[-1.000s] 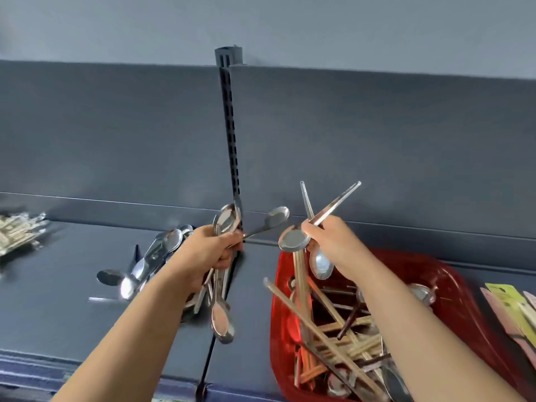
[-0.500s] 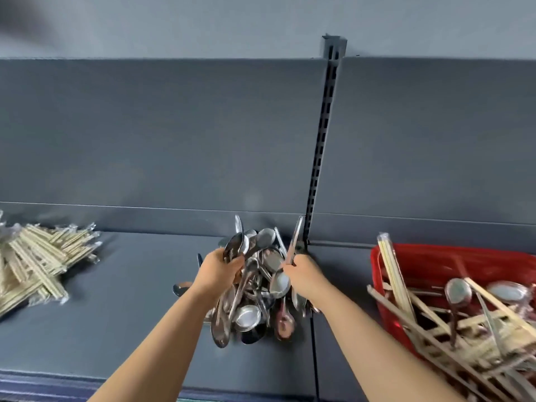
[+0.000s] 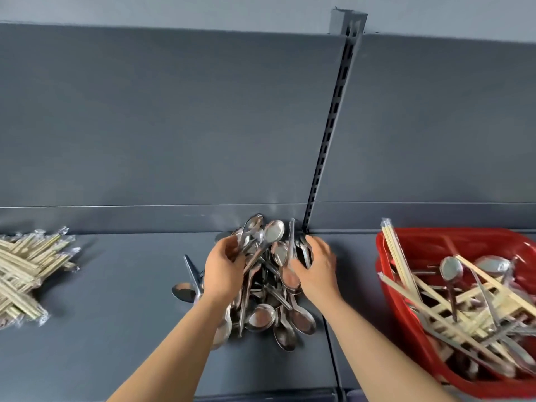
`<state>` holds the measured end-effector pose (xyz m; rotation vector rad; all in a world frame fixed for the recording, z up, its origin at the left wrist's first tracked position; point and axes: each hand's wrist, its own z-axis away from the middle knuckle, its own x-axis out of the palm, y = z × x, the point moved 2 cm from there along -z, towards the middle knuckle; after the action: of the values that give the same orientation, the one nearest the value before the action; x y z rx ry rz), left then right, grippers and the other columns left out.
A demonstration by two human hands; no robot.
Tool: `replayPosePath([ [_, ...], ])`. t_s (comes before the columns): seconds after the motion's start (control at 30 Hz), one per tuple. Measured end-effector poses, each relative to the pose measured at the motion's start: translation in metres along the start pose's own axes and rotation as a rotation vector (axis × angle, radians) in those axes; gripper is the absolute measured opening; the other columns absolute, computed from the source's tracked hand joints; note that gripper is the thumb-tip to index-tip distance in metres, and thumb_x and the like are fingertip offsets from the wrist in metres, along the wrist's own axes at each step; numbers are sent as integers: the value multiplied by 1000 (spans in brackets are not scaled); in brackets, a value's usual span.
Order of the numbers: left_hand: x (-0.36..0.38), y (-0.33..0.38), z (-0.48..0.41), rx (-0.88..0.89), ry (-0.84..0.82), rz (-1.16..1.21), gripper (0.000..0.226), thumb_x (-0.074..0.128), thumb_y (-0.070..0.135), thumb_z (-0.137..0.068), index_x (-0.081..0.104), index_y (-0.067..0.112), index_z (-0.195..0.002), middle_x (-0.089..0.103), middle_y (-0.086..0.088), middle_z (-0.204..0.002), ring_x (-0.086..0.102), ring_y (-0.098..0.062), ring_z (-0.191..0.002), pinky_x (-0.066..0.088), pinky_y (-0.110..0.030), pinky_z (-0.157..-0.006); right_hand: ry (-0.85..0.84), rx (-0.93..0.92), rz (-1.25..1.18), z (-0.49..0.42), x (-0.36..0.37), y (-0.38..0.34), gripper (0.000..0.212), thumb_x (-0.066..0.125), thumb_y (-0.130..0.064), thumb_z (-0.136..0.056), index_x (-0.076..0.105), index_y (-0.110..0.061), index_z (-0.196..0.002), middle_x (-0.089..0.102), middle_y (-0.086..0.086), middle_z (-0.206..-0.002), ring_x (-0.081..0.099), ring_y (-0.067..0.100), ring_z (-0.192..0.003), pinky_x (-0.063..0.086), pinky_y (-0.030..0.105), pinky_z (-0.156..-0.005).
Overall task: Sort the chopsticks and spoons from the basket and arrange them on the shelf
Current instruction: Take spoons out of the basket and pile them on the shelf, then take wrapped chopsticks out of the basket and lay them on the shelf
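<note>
Nothing here can be read. From where I stand, no lettering, number or label shows on the shelf, the basket at the right, the spoons or the chopsticks at the left, whose wrapping is too blurred to make out.

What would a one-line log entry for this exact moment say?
step: piling spoons on shelf | left hand: grips spoons | right hand: curled round pile's side | chopsticks: heaped far left | red basket: holds both kinds

Left hand and right hand grip spoons (piled on shelf).
</note>
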<state>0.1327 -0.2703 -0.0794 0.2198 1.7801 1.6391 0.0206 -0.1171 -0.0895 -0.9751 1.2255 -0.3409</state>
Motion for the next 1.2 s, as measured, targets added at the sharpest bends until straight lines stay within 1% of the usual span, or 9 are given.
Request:
replayPosePath([
  [0.17, -1, 2, 0, 35, 12, 37, 30, 53, 1, -92, 63, 10, -120, 66, 5, -107, 61, -10, -99, 39, -12, -84, -62, 71, -118, 4, 5, 3, 60, 61, -18, -92, 37, -10, -147, 32, 4, -154, 32, 17, -141, 24, 31, -117],
  [0.3, -6, 4, 0, 36, 6, 34, 26, 54, 9, -95, 63, 13, -118, 67, 5, -105, 62, -12, -96, 42, -19, -83, -76, 80, -155, 7, 4, -2, 58, 58, -19, -94, 35, -13, -148, 34, 2, -154, 35, 14, -139, 23, 19, -108],
  [0.53, -14, 41, 4, 153, 40, 63, 24, 58, 12, -93, 64, 12, -116, 67, 2, -114, 62, -10, -102, 45, -23, -91, -46, 46, -218, 14, -62, -16, 54, 54, -28, -97, 35, -23, -148, 36, -6, -153, 34, 14, -140, 28, 29, -113],
  [0.67, 12, 85, 24, 270, -82, 127, 16, 60, 9, -91, 69, 18, -102, 69, 14, -93, 63, 11, -79, 45, -3, -71, 41, 17, -284, 23, -133, -3, 45, 59, -26, -94, 50, -28, -138, 53, -10, -138, 52, 12, -125, 46, 27, -94],
  [0.73, 39, 105, 39, 305, -184, 139, 15, 64, 10, -89, 68, 23, -94, 70, 14, -87, 62, 10, -72, 45, -4, -67, 94, 18, -302, 26, -172, 14, 39, 62, -28, -92, 57, -28, -131, 60, -11, -129, 58, 9, -113, 52, 22, -83],
  [0.83, 92, 122, 64, 303, -384, 49, 18, 76, 19, -81, 65, 25, -95, 68, 11, -88, 61, 1, -67, 49, -14, -62, 124, 3, -143, 24, -222, 56, 37, 64, -20, -91, 61, -21, -128, 63, -9, -125, 57, 12, -117, 45, 32, -101],
  [0.97, 150, 122, 87, 214, -582, -253, 41, 85, 31, -69, 62, 18, -100, 64, 2, -94, 61, -14, -66, 56, -32, -64, -21, 71, -51, 19, -252, 114, 34, 67, -14, -88, 64, -20, -121, 65, -7, -116, 60, 13, -117, 44, 33, -104],
  [1.1, 172, 122, 88, 180, -560, -280, 24, 84, 16, -69, 64, 8, -79, 61, -2, -60, 56, -7, -40, 48, -21, -42, -263, 71, 21, 11, -246, 147, 44, 70, -20, -87, 60, -17, -129, 62, -7, -125, 56, 9, -120, 41, 25, -103],
  [1.2, 175, 126, 84, 227, -397, -276, 19, 85, 12, -68, 67, 12, -74, 63, 0, -59, 53, -2, -37, 38, -12, -38, -363, 45, 84, 2, -233, 152, 46, 65, -26, -91, 55, -15, -134, 59, -4, -133, 53, 9, -123, 40, 25, -104],
])
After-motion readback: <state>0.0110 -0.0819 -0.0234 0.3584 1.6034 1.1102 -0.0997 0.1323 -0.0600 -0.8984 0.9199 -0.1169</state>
